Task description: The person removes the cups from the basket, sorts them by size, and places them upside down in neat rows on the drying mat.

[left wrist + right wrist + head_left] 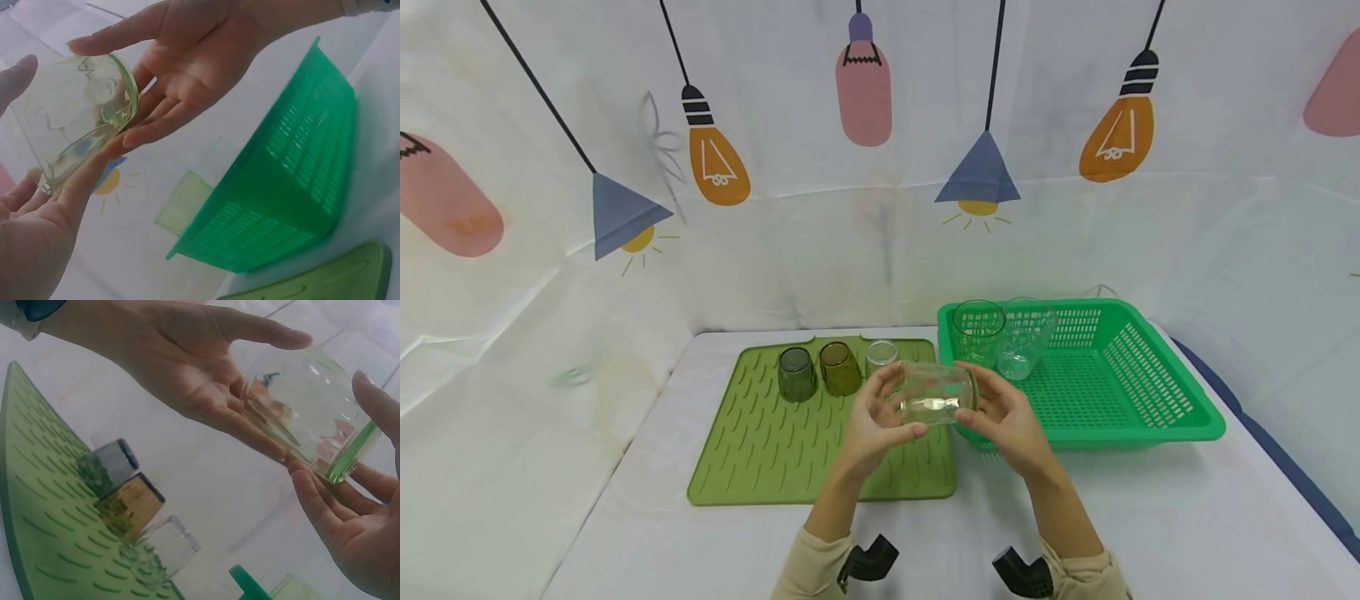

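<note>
A clear drinking glass [934,395] with a faint green tint lies on its side in the air between both hands, over the right part of the mat and the near left of the basket. My left hand [868,423] grips one end, thumb on the near side and fingers beneath. The right hand [1006,418] holds the other end, which has a thick greenish edge [130,87]. Behind the hands, on a green drying mat [760,462], stand a dark grey glass [797,375], an amber glass [840,369] and a clear glass [880,354], partly hidden by the left hand.
At the right is a green plastic basket [1157,435] with slotted walls. In its left end are a greenish glass [977,333] and a tilted clear glass [1022,346]. A white covered table [1150,517] lies below, with a lamp-patterned curtain [820,250] behind.
</note>
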`<state>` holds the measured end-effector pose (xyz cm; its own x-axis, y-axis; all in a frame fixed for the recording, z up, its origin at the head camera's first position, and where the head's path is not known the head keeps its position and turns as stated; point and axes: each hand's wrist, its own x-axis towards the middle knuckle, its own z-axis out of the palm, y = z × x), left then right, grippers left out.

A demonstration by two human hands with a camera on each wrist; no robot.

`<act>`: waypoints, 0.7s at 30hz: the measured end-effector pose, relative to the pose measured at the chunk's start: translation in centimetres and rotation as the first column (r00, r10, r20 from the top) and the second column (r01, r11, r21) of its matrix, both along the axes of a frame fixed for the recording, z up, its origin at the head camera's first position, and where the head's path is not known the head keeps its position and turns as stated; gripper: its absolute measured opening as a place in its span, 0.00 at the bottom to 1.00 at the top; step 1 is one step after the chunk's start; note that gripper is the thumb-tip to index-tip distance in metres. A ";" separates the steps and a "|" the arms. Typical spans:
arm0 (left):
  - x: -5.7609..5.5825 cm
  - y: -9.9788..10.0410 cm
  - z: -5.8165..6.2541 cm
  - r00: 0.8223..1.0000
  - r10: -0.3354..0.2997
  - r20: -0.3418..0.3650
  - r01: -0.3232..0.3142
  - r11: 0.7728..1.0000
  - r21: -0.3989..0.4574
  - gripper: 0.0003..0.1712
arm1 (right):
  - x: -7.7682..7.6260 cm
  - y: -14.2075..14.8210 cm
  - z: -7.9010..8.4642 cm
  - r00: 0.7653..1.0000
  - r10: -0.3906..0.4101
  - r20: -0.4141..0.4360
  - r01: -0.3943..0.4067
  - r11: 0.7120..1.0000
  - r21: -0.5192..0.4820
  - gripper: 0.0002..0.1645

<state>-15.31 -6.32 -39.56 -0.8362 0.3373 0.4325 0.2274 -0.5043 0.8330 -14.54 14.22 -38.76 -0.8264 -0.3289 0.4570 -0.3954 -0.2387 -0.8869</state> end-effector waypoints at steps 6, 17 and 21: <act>0.4 -1.4 -0.8 0.999 0.034 0.014 -0.032 0.991 -0.128 0.57 | -0.3 0.1 0.0 1.000 -0.019 0.012 0.018 0.999 0.042 0.33; 2.0 -5.7 -4.1 0.907 0.390 -0.157 -0.419 0.809 -0.411 0.28 | -1.2 0.4 0.1 0.991 -0.083 0.107 0.072 0.992 0.100 0.35; 2.8 -8.1 -5.3 0.826 0.520 -0.218 -0.548 0.653 -0.522 0.27 | -1.7 0.8 0.5 0.983 -0.113 0.147 0.093 0.986 0.139 0.36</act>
<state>-12.54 -14.45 -44.82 -0.9316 0.0241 0.3627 0.3571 0.2474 0.9007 -16.29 14.99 -38.23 -0.9161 -0.2868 0.2803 -0.2681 -0.0819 -0.9599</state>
